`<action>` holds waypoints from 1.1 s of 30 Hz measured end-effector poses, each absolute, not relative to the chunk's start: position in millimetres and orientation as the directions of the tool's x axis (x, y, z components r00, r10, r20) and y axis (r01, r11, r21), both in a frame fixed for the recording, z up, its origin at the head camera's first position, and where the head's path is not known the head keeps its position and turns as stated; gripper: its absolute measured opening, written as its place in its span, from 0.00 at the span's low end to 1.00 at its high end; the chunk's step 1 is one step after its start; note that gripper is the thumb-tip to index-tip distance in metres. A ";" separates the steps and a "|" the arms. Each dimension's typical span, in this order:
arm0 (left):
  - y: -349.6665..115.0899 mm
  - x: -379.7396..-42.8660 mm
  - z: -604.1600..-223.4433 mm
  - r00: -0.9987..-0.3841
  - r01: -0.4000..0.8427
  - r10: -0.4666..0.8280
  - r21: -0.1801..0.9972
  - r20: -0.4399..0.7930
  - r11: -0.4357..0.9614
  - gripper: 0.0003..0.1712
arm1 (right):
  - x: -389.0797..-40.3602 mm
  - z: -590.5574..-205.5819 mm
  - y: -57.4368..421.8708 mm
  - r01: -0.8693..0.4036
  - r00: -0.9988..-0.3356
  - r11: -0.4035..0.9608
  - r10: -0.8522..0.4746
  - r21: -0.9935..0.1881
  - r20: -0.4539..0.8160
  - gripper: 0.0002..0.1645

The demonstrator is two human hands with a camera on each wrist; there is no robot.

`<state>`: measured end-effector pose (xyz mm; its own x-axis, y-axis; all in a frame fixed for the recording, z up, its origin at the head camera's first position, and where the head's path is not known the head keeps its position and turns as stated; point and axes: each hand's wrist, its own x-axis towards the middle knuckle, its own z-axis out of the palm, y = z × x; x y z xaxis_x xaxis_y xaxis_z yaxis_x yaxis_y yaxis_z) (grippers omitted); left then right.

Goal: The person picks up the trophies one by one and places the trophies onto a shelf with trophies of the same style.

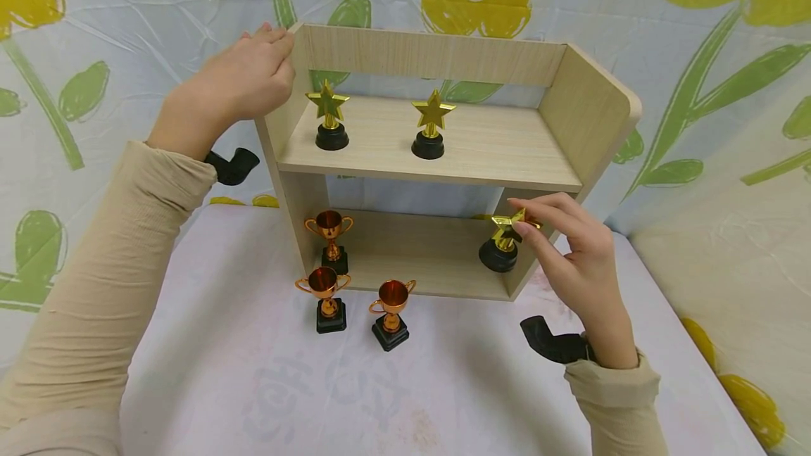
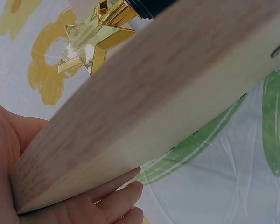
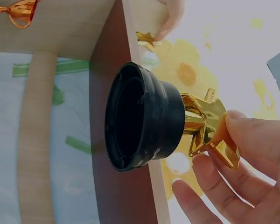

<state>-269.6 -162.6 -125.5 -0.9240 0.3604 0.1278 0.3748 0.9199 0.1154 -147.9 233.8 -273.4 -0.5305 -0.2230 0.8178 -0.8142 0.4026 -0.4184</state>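
My left hand [image 1: 253, 76] grips the top of the left side panel of a light wooden two-tier shelf [image 1: 500, 150]. In the left wrist view the panel [image 2: 130, 98] lies between thumb and fingers. My right hand [image 1: 586, 259] pinches a gold star trophy [image 1: 498, 256] by its star, tilted, in front of the lower tier's right end. The right wrist view shows the hollow underside of its round black base [image 3: 130, 116]. Two more star trophies, one at the left [image 1: 331, 134] and one near the middle [image 1: 429, 143], stand on the upper tier.
A copper two-handled cup trophy [image 1: 331, 227] stands at the lower tier's left end. Two similar cups, one on the left [image 1: 329, 312] and one on the right [image 1: 391, 329], stand on the white-covered table [image 1: 475, 385] before the shelf. A flower-print cloth [image 1: 146, 27] hangs behind.
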 end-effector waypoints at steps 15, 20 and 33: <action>-161.9 -269.2 -124.2 -0.925 0.373 0.359 0.115 0.126 0.921 0.35 | -151.5 -263.2 232.8 -0.838 -0.496 0.365 -0.202 -0.405 0.844 0.16; -162.3 -269.5 -124.5 -0.925 0.373 0.360 0.112 0.123 0.921 0.35 | -151.7 -258.6 232.7 -0.838 -0.492 0.373 -0.200 -0.399 0.847 0.14; -161.8 -269.0 -124.7 -0.924 0.375 0.360 0.119 0.128 0.919 0.35 | -154.1 -250.1 230.5 -0.837 -0.483 0.381 -0.179 -0.392 0.857 0.12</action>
